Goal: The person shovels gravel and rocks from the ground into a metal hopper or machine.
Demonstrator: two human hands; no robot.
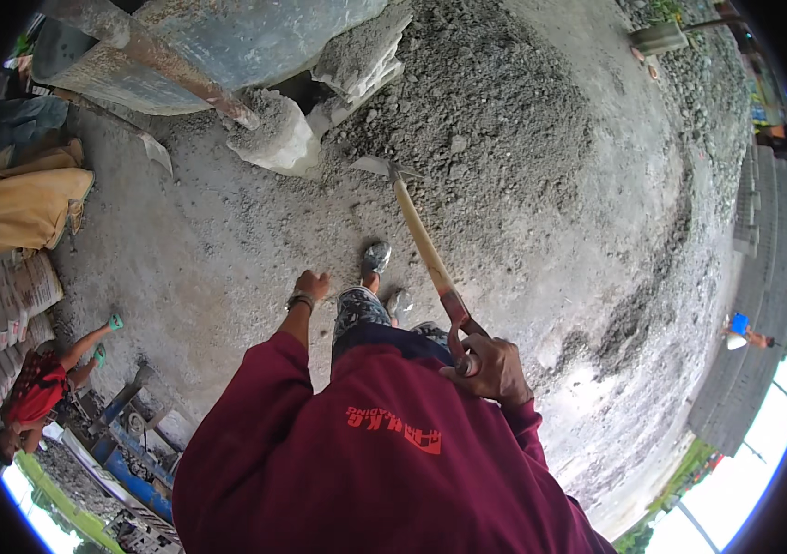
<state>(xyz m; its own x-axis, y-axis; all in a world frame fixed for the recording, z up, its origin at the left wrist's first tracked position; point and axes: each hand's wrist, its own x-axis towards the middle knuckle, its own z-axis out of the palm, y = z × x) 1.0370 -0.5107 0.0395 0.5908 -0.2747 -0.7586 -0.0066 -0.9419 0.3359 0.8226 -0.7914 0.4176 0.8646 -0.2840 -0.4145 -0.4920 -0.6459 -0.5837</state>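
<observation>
My right hand (489, 367) grips the red handle end of a shovel (422, 235) with a pale wooden shaft. The shaft slants away from me, and the metal blade (377, 166) lies at the near edge of a pile of grey gravel (490, 111). Apart from the shovel, my left hand (313, 284) hangs over the ground with its fingers curled in and nothing visible in them. A dark band circles that wrist. My feet in grey-stained shoes (375, 257) stand left of the shaft.
A large metal drum (236, 42) and concrete blocks (278, 138) stand at the far left. Another shovel blade (155, 152) lies near them. Stacked sacks (33, 282), a person in red (35, 392) and blue machinery (130, 452) are left. Grey block stacks (763, 268) line the right.
</observation>
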